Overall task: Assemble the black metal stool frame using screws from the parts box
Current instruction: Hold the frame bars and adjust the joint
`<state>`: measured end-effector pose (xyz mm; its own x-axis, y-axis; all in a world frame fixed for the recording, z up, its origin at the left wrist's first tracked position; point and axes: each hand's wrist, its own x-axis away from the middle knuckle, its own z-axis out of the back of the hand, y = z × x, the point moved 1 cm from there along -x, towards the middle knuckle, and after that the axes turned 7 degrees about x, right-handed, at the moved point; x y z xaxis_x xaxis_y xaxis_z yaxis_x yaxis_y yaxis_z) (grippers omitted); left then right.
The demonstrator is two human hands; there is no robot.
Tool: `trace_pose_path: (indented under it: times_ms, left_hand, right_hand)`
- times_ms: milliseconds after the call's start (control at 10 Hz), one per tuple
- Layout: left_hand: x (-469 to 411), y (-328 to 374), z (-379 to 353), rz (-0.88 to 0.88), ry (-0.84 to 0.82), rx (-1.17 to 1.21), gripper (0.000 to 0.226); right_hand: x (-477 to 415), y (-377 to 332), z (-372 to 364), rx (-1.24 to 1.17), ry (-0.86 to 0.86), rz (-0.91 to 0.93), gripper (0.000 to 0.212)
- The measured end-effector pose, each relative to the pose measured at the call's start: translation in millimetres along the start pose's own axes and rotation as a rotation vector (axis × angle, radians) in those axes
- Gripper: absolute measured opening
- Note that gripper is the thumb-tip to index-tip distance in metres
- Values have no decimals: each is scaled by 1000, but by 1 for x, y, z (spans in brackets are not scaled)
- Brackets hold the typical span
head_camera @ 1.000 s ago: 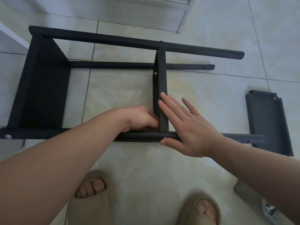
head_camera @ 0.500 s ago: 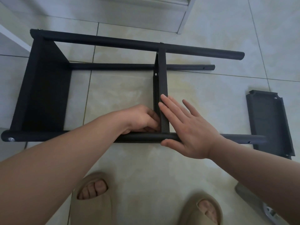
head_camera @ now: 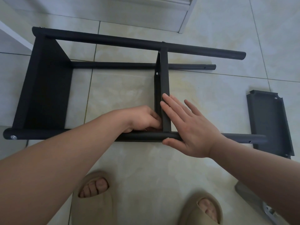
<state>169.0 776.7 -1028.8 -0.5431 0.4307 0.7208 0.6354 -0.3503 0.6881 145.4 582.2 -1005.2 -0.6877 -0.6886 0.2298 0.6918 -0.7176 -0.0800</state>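
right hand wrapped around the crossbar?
No, the right hand lies flat with straight fingers against the crossbar, its thumb on the near leg tube.

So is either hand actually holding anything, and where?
The right hand lies flat on the crossbar, gripping nothing. The left hand curls at its near joint; anything pinched there is hidden.

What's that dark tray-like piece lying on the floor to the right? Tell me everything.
The loose panel is a dark grey, metal-looking rectangle with raised folded edges and notched far corners. It lies flat on the tiled floor, right of the stool frame, whose near tube end overlaps its left edge. Neither the left hand nor the right hand touches it.
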Motion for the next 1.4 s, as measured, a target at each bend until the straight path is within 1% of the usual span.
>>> trace_pose_path:
  times_ms: [200,400,600,900,1000,1100,1200,1300,1400]
  left_hand:
    - [1,0,1,19,-17,-23,20]
    - [1,0,2,11,-51,49,29]
    - [-2,-2,2,9,-50,58,23]
    - [-2,-2,2,15,-54,73,26]
    - [-2,-2,2,23,-46,66,31]
    - [-3,-3,2,29,-43,68,20]
    - [-5,-4,2,26,-38,70,18]
    - [-5,-4,3,26,-57,85,20]
    - [-5,-4,4,52,-110,153,19]
  right_hand:
    - [0,0,0,-12,-2,0,94]
    - [0,-1,0,-15,-2,-3,95]
    - [0,-1,0,-17,-10,-4,95]
    - [0,0,1,-18,-4,-6,95]
    - [0,0,0,-16,-3,-5,95]
    - [0,0,0,-18,-4,-6,95]
    - [1,0,0,-24,-3,-6,95]
    - [0,0,0,-26,-3,-6,95]
    - [0,0,0,-23,-5,-5,95]
